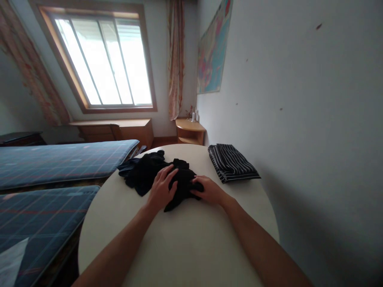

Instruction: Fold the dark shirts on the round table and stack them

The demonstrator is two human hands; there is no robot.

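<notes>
A crumpled black garment lies on the round white table, in front of me. My left hand rests on its left side with the fingers spread. At the right side, my right hand has its thumb and fingers closed on a fold of the black cloth. Directly to the left, a heap of dark clothes touches or adjoins the garment; where one ends and the other starts is hard to make out. The garment's exact kind cannot be told from its bunched shape.
Folded black-and-white striped cloth lies at the table's right rear, near the wall. Two plaid mattresses stand close on the left. Beyond are a wooden desk, a corner shelf and a window.
</notes>
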